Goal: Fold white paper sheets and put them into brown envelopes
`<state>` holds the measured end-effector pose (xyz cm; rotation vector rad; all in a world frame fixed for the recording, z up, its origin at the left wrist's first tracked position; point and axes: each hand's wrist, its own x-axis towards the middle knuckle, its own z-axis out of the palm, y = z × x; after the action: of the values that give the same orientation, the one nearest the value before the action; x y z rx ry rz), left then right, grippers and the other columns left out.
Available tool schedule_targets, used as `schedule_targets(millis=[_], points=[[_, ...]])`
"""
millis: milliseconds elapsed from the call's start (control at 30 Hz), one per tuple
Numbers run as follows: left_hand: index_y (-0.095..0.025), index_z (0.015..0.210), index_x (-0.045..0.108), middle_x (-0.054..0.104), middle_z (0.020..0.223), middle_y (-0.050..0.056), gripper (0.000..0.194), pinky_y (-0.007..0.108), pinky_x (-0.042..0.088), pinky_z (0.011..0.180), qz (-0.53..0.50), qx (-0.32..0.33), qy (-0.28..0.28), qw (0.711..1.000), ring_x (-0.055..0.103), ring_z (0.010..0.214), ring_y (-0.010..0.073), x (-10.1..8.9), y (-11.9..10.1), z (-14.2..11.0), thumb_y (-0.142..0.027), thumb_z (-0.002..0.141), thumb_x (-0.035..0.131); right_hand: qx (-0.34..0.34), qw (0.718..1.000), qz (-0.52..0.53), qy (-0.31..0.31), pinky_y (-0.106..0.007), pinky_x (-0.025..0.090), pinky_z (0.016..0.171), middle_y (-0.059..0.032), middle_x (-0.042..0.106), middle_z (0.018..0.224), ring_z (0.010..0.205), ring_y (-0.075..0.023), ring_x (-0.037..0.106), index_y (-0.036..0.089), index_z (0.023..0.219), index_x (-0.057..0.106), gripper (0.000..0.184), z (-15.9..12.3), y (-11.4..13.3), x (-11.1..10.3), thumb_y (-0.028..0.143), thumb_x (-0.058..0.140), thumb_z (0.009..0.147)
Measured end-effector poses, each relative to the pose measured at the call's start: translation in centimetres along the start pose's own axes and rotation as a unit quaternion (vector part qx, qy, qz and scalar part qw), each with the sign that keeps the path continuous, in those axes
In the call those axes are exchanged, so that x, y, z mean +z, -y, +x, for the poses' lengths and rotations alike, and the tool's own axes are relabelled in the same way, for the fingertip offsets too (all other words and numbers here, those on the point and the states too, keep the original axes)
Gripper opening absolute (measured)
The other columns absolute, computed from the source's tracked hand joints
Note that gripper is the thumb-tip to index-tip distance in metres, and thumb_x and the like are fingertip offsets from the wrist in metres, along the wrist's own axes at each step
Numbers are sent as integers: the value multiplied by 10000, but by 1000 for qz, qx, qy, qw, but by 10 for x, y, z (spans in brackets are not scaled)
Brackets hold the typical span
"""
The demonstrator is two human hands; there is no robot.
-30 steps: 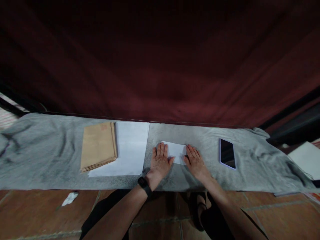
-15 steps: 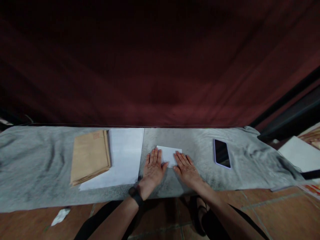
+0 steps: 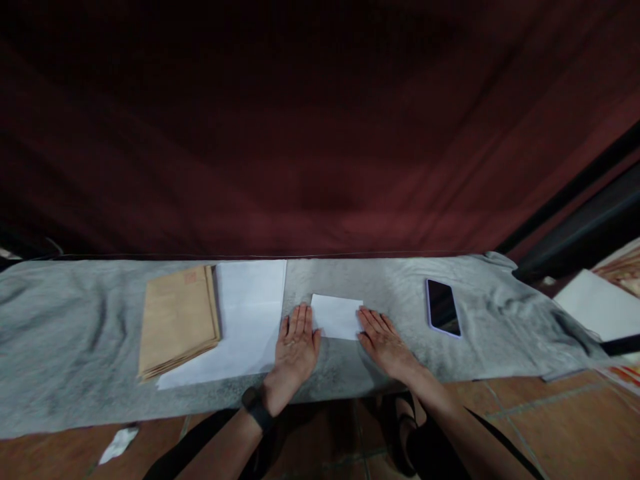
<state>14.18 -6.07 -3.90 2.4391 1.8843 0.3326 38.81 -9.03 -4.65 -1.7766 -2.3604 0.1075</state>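
A small white rectangle of folded paper (image 3: 337, 317) lies flat on the grey cloth (image 3: 395, 280) in front of me. My left hand (image 3: 297, 343) rests palm down at its left edge, fingers stretched out. At the opposite edge, my right hand (image 3: 384, 340) lies flat, its fingertips touching the paper's right side. Neither hand grips anything. Left of my left hand are large white sheets (image 3: 250, 320), partly covered by a stack of brown envelopes (image 3: 177, 320) with a red mark near the top.
A phone (image 3: 443, 307) in a light purple case lies to the right. Behind the cloth-covered surface hangs a dark red curtain (image 3: 320, 180). A white flat item (image 3: 600, 303) is at the far right. Crumpled white paper (image 3: 119, 445) lies on the tiled floor (image 3: 550, 417).
Both hands have slid outward from the middle of the paper to its left and right edges, so more of its surface shows. The paper stays in about the same place.
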Motion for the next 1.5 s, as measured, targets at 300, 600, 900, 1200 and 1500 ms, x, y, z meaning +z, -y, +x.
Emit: schedule_targets(millis=[300, 600, 900, 1200, 1500], points=[[-64, 1519, 350, 359, 1599, 152, 571, 451, 274, 1226, -28, 125, -37, 991, 268, 1506, 252, -3, -22, 4, -284, 992, 331, 5, 999, 10, -34, -500, 249, 1220, -88, 400, 1577, 1479, -248, 319, 170, 1522, 400, 519, 8, 12, -5, 347, 386, 1035], [-73, 1509, 380, 353, 1604, 132, 545, 443, 254, 1235, 8, 132, 5, 991, 264, 1507, 246, 8, -37, 27, -274, 1013, 277, -24, 999, 19, -12, -473, 199, 1238, -52, 321, 1614, 1484, -224, 309, 193, 1543, 361, 510, 17, 40, 1, 365, 284, 1068], [-60, 1535, 329, 319, 1615, 149, 590, 433, 193, 1243, 62, 60, 5, 996, 237, 1517, 252, 8, -24, 27, -336, 1015, 290, 14, 999, -7, -31, -462, 216, 1231, -79, 338, 1600, 1483, -235, 314, 167, 1553, 335, 547, 7, 23, 1, 382, 339, 1051], [-46, 1542, 313, 303, 1617, 166, 620, 432, 223, 1228, 70, 18, 12, 997, 263, 1508, 266, 2, -12, 17, -347, 999, 315, 34, 999, -14, -3, -466, 232, 1223, -71, 328, 1607, 1486, -243, 303, 174, 1557, 331, 558, -1, 7, 2, 370, 351, 1035], [-64, 1539, 329, 327, 1604, 175, 597, 482, 290, 1195, 70, 31, -17, 997, 296, 1494, 293, -5, -9, -4, -317, 999, 306, 32, 999, 11, -5, -470, 265, 1208, -112, 333, 1604, 1484, -255, 308, 137, 1546, 351, 566, -2, 5, -7, 358, 365, 1025]])
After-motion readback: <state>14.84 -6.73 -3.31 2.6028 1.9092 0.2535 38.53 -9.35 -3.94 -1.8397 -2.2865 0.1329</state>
